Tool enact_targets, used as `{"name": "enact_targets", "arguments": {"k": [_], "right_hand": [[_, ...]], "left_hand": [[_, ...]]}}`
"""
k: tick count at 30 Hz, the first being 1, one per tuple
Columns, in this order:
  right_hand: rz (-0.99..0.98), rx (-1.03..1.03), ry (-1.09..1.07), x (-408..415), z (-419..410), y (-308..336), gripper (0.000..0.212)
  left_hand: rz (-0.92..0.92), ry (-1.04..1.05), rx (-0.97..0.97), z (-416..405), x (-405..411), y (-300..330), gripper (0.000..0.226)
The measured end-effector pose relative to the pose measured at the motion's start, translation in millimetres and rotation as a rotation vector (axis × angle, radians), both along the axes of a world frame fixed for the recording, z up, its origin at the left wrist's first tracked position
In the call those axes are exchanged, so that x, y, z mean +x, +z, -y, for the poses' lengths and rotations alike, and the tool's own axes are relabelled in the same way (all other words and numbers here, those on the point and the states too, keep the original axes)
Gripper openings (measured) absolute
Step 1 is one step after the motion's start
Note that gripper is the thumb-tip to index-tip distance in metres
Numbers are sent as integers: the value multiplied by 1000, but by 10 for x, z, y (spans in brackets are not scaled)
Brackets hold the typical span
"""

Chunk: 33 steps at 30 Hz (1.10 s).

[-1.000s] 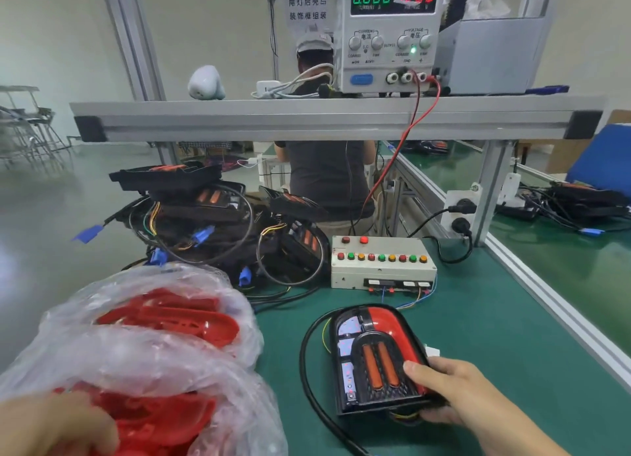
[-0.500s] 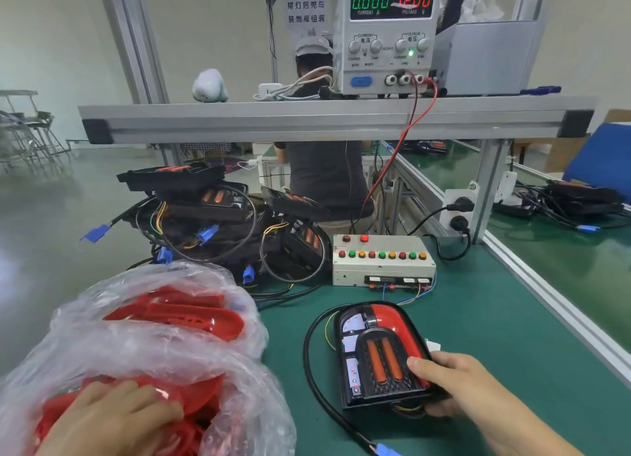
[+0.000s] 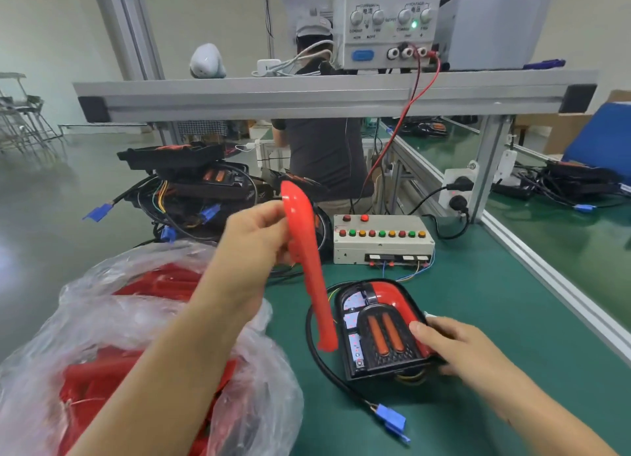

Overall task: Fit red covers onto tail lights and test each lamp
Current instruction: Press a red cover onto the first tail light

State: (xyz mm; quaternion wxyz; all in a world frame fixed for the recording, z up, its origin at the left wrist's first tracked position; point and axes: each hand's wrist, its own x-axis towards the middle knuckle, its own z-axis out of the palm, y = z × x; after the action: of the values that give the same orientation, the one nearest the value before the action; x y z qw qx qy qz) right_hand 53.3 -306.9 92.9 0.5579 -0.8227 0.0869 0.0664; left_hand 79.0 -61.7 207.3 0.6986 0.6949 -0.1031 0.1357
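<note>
A black tail light (image 3: 379, 329) lies face up on the green mat, with a red cover on its right half and bare LED boards on its left. My right hand (image 3: 454, 346) rests on its right edge and holds it down. My left hand (image 3: 252, 240) grips a long curved red cover (image 3: 307, 261) by its upper part, held upright in the air just left of the lamp. The lamp's black cable ends in a blue plug (image 3: 391, 419) lying loose on the mat.
A clear plastic bag (image 3: 143, 336) of more red covers fills the lower left. Several black tail lights (image 3: 194, 185) with wires are piled behind it. A test box (image 3: 382, 247) with coloured buttons stands behind the lamp. A power supply (image 3: 386, 21) sits on the shelf; another person stands beyond.
My left hand has come out of the bag with a red cover and lifted it up beside the lamp. My right hand has stayed on the tail light.
</note>
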Motion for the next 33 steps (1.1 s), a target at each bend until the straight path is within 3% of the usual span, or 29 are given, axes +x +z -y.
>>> {"name": "enact_targets", "arguments": {"k": [3, 7, 9, 11, 14, 17, 20, 24, 25, 29, 33], "right_hand": [[246, -206, -132, -73, -24, 91, 23], [384, -12, 154, -253, -196, 327, 23], [378, 24, 307, -295, -263, 331, 33], [388, 49, 329, -289, -303, 336, 31], [433, 9, 264, -241, -301, 323, 32], [491, -161, 247, -196, -295, 281, 32], [480, -141, 225, -166, -331, 256, 18], [496, -52, 103, -104, -220, 255, 28], [494, -37, 79, -95, -180, 239, 29], [454, -17, 77, -80, -158, 82, 27], [492, -181, 16, -26, -169, -83, 24]], "left_hand": [[-310, -159, -171, 318, 282, -183, 28], [-523, -222, -317, 557, 465, -482, 30], [-566, -261, -382, 629, 518, -591, 41], [-587, -305, -436, 678, 571, -681, 50], [-596, -350, -478, 727, 604, -727, 34], [-587, -356, -491, 772, 618, -766, 27], [-547, -321, -275, 767, 657, -840, 18], [-435, 105, 281, 524, 891, -992, 11], [-458, 133, 402, 460, 938, -1051, 12], [-613, 30, 746, 455, 1023, -1145, 21], [-624, -57, 923, 631, 1084, -1084, 12]]}}
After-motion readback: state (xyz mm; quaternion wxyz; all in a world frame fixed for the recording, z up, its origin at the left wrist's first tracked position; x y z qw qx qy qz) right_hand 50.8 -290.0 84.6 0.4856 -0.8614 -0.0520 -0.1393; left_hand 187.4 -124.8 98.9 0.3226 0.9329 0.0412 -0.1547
